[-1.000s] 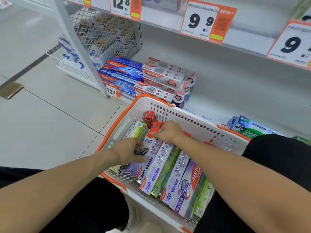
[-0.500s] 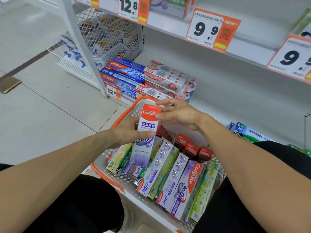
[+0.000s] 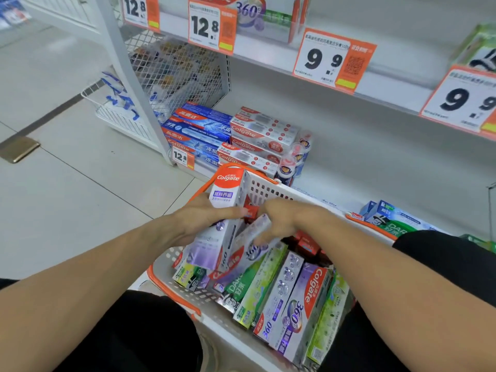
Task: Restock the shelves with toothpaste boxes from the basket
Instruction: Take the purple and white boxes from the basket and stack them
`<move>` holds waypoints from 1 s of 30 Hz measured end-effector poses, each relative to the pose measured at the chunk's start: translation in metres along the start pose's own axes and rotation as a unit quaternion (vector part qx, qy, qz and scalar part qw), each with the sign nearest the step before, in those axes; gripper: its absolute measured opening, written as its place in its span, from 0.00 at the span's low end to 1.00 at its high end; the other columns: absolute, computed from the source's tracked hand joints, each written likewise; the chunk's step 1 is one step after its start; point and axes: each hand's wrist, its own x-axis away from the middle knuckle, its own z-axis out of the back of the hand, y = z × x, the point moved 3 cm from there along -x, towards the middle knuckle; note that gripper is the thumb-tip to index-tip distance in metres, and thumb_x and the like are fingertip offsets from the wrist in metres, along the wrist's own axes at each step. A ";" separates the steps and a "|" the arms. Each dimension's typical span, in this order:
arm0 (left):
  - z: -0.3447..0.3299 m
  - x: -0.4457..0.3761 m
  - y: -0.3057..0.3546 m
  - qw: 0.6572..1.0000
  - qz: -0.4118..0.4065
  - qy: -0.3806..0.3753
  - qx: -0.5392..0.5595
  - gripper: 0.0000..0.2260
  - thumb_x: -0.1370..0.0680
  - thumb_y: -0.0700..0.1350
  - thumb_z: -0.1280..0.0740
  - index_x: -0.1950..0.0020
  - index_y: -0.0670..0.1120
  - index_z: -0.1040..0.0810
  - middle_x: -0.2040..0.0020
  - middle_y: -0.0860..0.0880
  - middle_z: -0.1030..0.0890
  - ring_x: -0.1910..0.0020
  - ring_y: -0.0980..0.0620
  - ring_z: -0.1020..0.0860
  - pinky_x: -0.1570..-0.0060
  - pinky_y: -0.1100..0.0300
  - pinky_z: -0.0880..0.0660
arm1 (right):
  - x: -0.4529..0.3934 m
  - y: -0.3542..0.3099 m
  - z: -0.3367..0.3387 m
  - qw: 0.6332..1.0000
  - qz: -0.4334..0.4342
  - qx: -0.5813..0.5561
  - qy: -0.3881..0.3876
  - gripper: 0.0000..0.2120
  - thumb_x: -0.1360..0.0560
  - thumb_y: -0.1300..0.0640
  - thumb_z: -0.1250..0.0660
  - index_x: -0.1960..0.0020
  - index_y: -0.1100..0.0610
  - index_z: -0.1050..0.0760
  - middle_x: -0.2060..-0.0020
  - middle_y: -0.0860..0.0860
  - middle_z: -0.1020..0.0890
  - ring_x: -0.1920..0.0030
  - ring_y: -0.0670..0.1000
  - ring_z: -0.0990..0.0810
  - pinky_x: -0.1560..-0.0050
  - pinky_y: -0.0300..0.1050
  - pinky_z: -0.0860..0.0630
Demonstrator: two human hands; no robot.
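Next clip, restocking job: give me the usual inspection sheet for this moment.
Surface: bottom shelf mostly bare; pale tiled floor.
Job's things: white basket with orange rim holds many toothpaste boxes; Colgate stacks at the shelf's left end.
Clutter: small red boxes in the basket; green Darlie packs on the shelf.
Grippers: left hand holds an upright Colgate 360 box; right hand grips a second, tilted box.
Cables: nothing seen.
Surroundings: price tags reading 12.8 and 9.9; wire rack beside the shelving.
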 end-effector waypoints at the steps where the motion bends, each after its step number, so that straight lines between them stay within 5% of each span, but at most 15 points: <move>1: 0.003 0.001 0.005 1.000 0.004 0.020 0.014 0.22 0.33 0.45 0.19 0.41 0.44 0.19 0.47 0.41 0.14 0.50 0.42 0.15 0.48 0.48 0.19 | 0.004 0.003 0.012 1.000 0.003 -0.002 0.020 0.26 0.33 0.36 0.24 0.48 0.55 0.24 0.59 0.49 0.21 0.56 0.53 0.21 0.59 0.45 0.26; 4: 0.011 0.003 0.021 0.996 0.011 0.055 0.063 0.13 0.28 0.43 0.24 0.45 0.41 0.19 0.50 0.39 0.14 0.55 0.40 0.16 0.54 0.49 0.17 | 0.024 0.017 0.046 0.996 -0.018 -0.041 0.074 0.26 0.30 0.32 0.29 0.64 0.56 0.25 0.72 0.50 0.22 0.71 0.48 0.25 0.70 0.42 0.33; 7: 0.023 0.004 0.037 0.980 -0.005 0.110 0.166 0.17 0.28 0.45 0.27 0.43 0.38 0.20 0.55 0.39 0.15 0.61 0.43 0.17 0.60 0.52 0.18 | 0.046 0.026 0.071 0.982 -0.040 -0.142 0.117 0.29 0.26 0.32 0.34 0.61 0.61 0.24 0.74 0.53 0.18 0.75 0.48 0.21 0.69 0.40 0.28; 13: 0.038 0.018 0.079 0.947 -0.065 0.158 0.272 0.21 0.24 0.51 0.31 0.39 0.38 0.22 0.54 0.37 0.19 0.57 0.41 0.20 0.55 0.49 0.18 | 0.066 0.028 0.095 0.862 0.011 -0.480 0.162 0.23 0.20 0.42 0.37 0.54 0.62 0.19 0.62 0.61 0.16 0.65 0.53 0.19 0.65 0.44 0.20; 20: 0.022 0.037 0.121 0.934 -0.081 0.147 0.316 0.25 0.25 0.59 0.31 0.39 0.40 0.24 0.57 0.41 0.20 0.61 0.44 0.19 0.56 0.51 0.18 | 0.070 0.020 0.100 0.759 0.060 -0.633 0.142 0.22 0.27 0.47 0.31 0.44 0.64 0.21 0.56 0.60 0.14 0.62 0.56 0.16 0.63 0.46 0.17; 24: 0.029 0.047 0.129 0.937 -0.070 0.206 0.275 0.28 0.20 0.60 0.36 0.36 0.36 0.24 0.48 0.32 0.18 0.54 0.37 0.18 0.51 0.44 0.19 | 0.076 -0.004 0.093 0.705 0.104 -0.699 0.057 0.16 0.31 0.57 0.25 0.45 0.61 0.21 0.60 0.59 0.15 0.65 0.53 0.16 0.65 0.49 0.17; 28: 0.042 0.061 0.140 0.931 -0.069 0.249 0.259 0.21 0.18 0.59 0.39 0.43 0.41 0.22 0.63 0.39 0.15 0.72 0.42 0.17 0.74 0.53 0.20 | 0.077 -0.036 0.080 0.685 0.156 -0.712 0.011 0.23 0.32 0.63 0.28 0.38 0.66 0.25 0.53 0.61 0.15 0.59 0.55 0.14 0.60 0.53 0.16; 30: 0.040 0.067 0.150 0.940 -0.060 0.219 0.255 0.22 0.19 0.61 0.40 0.45 0.43 0.21 0.64 0.41 0.15 0.72 0.44 0.16 0.75 0.54 0.20 | 0.081 -0.047 0.081 0.693 0.192 -0.694 0.050 0.28 0.30 0.63 0.25 0.33 0.65 0.30 0.46 0.62 0.16 0.53 0.58 0.15 0.55 0.54 0.16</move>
